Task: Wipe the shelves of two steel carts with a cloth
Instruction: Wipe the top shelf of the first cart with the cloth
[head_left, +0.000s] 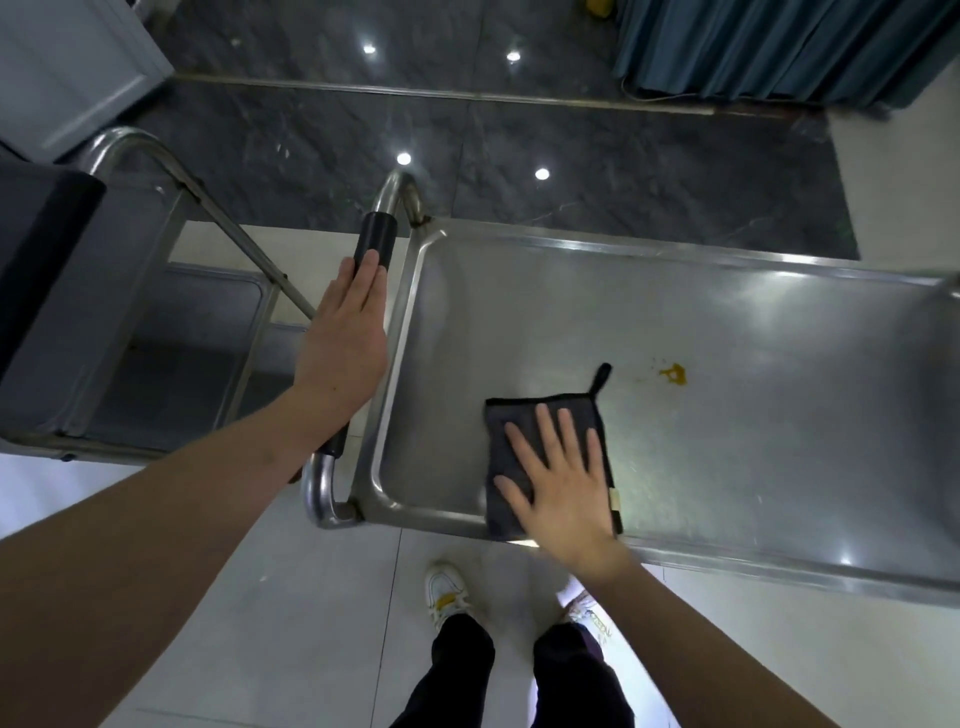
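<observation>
A steel cart's top shelf (727, 322) fills the right half of the view. A dark grey cloth (519, 421) with a black loop lies flat near its front edge. My right hand (558, 483) presses flat on the cloth, fingers spread. An orange stain (674, 374) sits on the shelf, up and right of the cloth. My left hand (345, 332) rests flat, fingers together, on the cart's black-padded handle (375, 234). A second steel cart (171, 332) stands to the left, with its lower shelf showing.
A dark object (36, 260) covers the left cart's top at the far left. A white cabinet (67, 62) stands at the back left and a blue curtain (779, 47) at the back right. My feet (447, 592) stand on the light tiles below the cart.
</observation>
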